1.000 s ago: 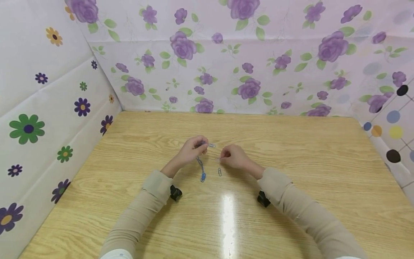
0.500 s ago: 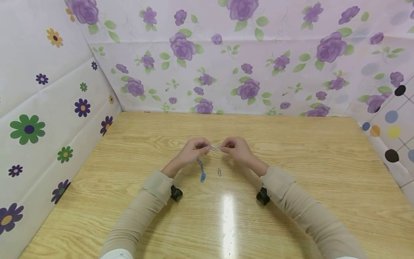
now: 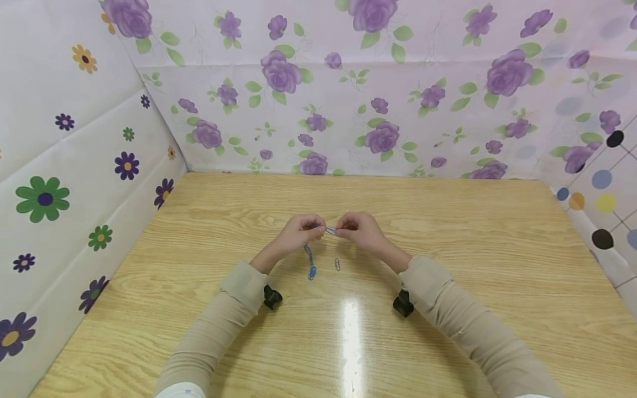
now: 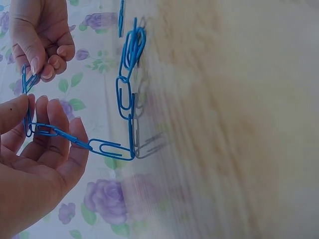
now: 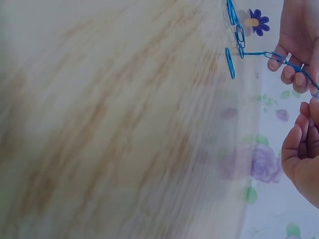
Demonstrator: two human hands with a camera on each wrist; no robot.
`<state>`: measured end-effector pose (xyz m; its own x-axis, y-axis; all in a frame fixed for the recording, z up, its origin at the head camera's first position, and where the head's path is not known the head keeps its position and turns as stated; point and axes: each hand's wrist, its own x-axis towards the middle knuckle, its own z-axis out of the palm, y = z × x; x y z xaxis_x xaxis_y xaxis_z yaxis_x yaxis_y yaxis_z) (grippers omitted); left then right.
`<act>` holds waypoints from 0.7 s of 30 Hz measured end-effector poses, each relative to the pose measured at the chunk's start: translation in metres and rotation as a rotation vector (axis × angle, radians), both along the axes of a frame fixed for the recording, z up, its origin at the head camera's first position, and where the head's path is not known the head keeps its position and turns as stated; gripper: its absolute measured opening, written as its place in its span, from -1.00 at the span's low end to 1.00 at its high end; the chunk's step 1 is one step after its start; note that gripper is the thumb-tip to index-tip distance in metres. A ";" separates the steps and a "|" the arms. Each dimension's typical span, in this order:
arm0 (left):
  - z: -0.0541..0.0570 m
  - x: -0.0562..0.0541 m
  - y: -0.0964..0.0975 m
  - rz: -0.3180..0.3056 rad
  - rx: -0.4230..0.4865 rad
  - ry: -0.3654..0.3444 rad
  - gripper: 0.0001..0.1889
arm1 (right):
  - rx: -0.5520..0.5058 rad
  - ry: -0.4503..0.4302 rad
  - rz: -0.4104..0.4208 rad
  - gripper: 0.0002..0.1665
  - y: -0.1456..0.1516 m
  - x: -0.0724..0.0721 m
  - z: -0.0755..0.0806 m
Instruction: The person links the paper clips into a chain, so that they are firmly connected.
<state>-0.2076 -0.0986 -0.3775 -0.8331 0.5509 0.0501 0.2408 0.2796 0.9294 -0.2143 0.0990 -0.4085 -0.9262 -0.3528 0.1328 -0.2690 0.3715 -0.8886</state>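
Note:
In the head view my left hand (image 3: 298,233) and right hand (image 3: 362,229) meet over the middle of the table. Thumb and finger of the left hand pinch the end paper clip of a blue paper clip chain (image 4: 110,149), which runs across its fingers and trails down to the tabletop. The right hand (image 4: 42,37) pinches a blue paper clip (image 4: 31,82) whose other end meets the left fingertips; whether it is hooked into the chain cannot be made out. One loose paper clip (image 3: 337,265) lies on the table, right of the chain's heaped lower end (image 3: 312,272).
The wooden table (image 3: 448,221) is bounded at the back by a flowered sheet (image 3: 348,110) and on the left by another patterned sheet (image 3: 74,177). Black wrist devices sit under both cuffs, one at the left wrist (image 3: 271,297) and one at the right wrist (image 3: 403,303).
The right hand has moved up and left with its paper clip, from beside the loose one to the left fingertips. The left hand has shifted slightly right and down; the loose clip stays put.

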 end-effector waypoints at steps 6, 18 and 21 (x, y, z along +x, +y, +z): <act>-0.019 -0.011 -0.003 0.017 0.011 -0.015 -0.81 | -0.016 0.033 0.025 -0.96 0.003 -0.001 -0.003; -0.023 -0.011 0.000 0.054 -0.037 -0.038 -0.84 | 0.056 0.180 0.124 -0.93 0.006 -0.001 -0.003; -0.022 -0.010 -0.001 0.071 -0.067 -0.011 -0.85 | 0.092 0.224 0.157 -0.92 0.007 0.000 -0.002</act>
